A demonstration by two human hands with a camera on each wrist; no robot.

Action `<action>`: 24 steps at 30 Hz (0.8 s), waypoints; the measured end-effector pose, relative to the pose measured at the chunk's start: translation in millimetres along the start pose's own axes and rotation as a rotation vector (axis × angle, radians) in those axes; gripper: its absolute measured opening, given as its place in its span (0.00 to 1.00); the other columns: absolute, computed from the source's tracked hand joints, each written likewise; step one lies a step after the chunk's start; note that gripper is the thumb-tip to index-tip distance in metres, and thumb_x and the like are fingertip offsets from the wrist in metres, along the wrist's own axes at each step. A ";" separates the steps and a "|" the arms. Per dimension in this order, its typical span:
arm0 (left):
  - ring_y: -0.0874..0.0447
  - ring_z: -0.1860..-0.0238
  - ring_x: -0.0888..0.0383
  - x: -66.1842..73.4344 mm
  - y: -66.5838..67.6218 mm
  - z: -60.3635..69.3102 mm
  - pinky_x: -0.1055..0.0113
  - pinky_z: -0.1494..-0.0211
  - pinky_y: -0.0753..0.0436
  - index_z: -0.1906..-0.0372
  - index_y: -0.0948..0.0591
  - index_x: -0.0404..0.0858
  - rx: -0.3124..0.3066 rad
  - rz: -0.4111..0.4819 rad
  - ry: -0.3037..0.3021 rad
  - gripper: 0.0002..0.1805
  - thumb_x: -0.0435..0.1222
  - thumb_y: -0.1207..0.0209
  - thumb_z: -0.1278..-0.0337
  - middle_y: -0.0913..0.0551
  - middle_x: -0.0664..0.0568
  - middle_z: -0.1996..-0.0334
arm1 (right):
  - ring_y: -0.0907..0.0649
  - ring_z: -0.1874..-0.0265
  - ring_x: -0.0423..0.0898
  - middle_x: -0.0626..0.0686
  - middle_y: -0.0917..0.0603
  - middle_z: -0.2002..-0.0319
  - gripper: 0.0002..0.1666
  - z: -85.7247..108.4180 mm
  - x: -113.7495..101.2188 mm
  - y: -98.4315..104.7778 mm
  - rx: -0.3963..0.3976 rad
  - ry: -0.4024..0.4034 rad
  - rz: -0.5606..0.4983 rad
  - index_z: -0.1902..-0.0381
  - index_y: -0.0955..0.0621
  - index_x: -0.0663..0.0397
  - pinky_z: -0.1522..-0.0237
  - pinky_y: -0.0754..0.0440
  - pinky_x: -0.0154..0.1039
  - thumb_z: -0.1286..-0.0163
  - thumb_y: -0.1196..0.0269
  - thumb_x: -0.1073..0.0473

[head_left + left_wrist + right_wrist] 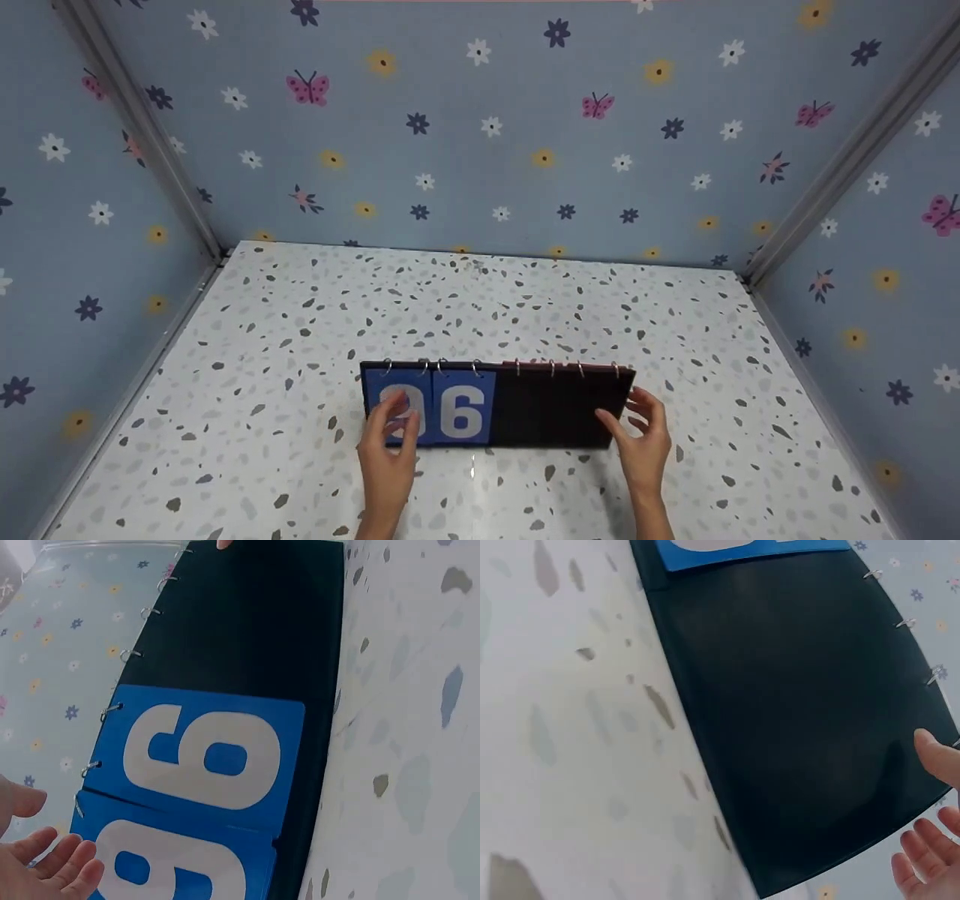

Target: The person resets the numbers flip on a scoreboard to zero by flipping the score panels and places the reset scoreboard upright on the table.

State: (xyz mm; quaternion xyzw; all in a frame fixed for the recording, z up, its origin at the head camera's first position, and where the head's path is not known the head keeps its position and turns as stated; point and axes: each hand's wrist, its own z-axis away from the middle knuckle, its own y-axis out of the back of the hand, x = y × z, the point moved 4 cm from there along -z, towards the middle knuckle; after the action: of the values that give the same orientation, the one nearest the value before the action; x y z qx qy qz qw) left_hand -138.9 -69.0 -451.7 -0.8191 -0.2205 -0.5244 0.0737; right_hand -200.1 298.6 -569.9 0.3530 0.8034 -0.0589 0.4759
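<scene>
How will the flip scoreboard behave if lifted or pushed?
The flip scoreboard stands on its long edge, so a push near the top may tip it. It looks flat and straight-edged in the head view, so probably stiff. The blue number cards hang from rings, so they may swing.

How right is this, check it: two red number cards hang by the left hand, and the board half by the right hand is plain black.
Not red: the head view shows two blue number cards by the left hand; the board half by the right hand is indeed plain black.
</scene>
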 end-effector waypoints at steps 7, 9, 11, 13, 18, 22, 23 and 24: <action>0.26 0.52 0.49 -26.8 -22.7 14.4 0.53 0.55 0.27 0.47 0.30 0.28 -0.110 0.039 0.098 0.21 0.30 0.43 0.46 0.26 0.41 0.52 | 0.23 0.63 0.38 0.46 0.22 0.62 0.37 0.8 -14.7 -7.2 -0.042 0.067 -0.035 0.49 0.28 0.50 0.63 0.27 0.26 0.60 0.26 0.57; 0.27 0.52 0.45 -20.4 -26.0 16.0 0.51 0.55 0.27 0.46 0.31 0.26 -0.122 0.051 0.099 0.21 0.28 0.43 0.47 0.27 0.38 0.51 | 0.23 0.64 0.41 0.50 0.21 0.64 0.35 -0.5 -38.2 -6.0 -0.060 0.039 -0.053 0.50 0.27 0.56 0.63 0.26 0.29 0.59 0.27 0.61; 0.28 0.51 0.43 -13.3 -28.6 17.0 0.50 0.54 0.28 0.46 0.32 0.23 -0.130 0.060 0.110 0.22 0.25 0.44 0.48 0.28 0.35 0.50 | 0.22 0.66 0.45 0.54 0.21 0.66 0.32 -1.6 -65.4 -3.7 -0.077 0.014 -0.062 0.53 0.27 0.63 0.64 0.25 0.31 0.58 0.28 0.65; 0.30 0.49 0.42 -15.1 -31.9 18.6 0.49 0.53 0.29 0.45 0.33 0.23 -0.137 0.060 0.125 0.24 0.25 0.44 0.48 0.30 0.35 0.48 | 0.21 0.69 0.51 0.59 0.20 0.68 0.28 -3.0 -90.3 -1.3 -0.088 -0.014 -0.077 0.56 0.26 0.68 0.65 0.24 0.34 0.58 0.29 0.70; 0.35 0.44 0.45 -33.6 -41.2 25.5 0.51 0.49 0.31 0.40 0.36 0.29 -0.135 0.054 0.139 0.28 0.30 0.42 0.47 0.35 0.38 0.43 | 0.21 0.73 0.56 0.61 0.20 0.71 0.23 -4.4 -105.3 0.1 -0.100 0.001 -0.089 0.62 0.25 0.72 0.69 0.23 0.37 0.57 0.30 0.73; 0.38 0.42 0.44 -33.6 -45.6 29.4 0.49 0.49 0.31 0.40 0.37 0.29 -0.117 0.025 0.119 0.30 0.31 0.41 0.47 0.39 0.38 0.41 | 0.20 0.74 0.55 0.61 0.20 0.72 0.21 -4.6 -105.0 -0.4 -0.105 0.006 -0.077 0.63 0.25 0.71 0.70 0.23 0.34 0.57 0.31 0.73; 0.39 0.42 0.43 -33.4 -46.6 30.4 0.49 0.49 0.31 0.40 0.37 0.29 -0.114 0.013 0.114 0.30 0.31 0.41 0.48 0.39 0.38 0.41 | 0.20 0.74 0.55 0.60 0.20 0.72 0.21 -4.4 -105.1 -0.4 -0.105 0.005 -0.071 0.63 0.25 0.70 0.70 0.23 0.33 0.57 0.31 0.73; 0.39 0.42 0.43 -33.1 -47.4 31.0 0.49 0.49 0.31 0.40 0.37 0.28 -0.110 -0.001 0.106 0.30 0.31 0.41 0.48 0.39 0.37 0.41 | 0.20 0.74 0.55 0.60 0.20 0.73 0.21 -4.3 -105.2 -0.3 -0.104 0.005 -0.065 0.63 0.25 0.70 0.70 0.23 0.33 0.56 0.31 0.73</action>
State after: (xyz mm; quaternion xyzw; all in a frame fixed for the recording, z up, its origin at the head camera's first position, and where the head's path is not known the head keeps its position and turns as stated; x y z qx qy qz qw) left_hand -145.7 -25.2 -500.1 -0.7928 -0.1877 -0.5785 0.0399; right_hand -172.1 246.4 -482.9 0.3018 0.8175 -0.0315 0.4896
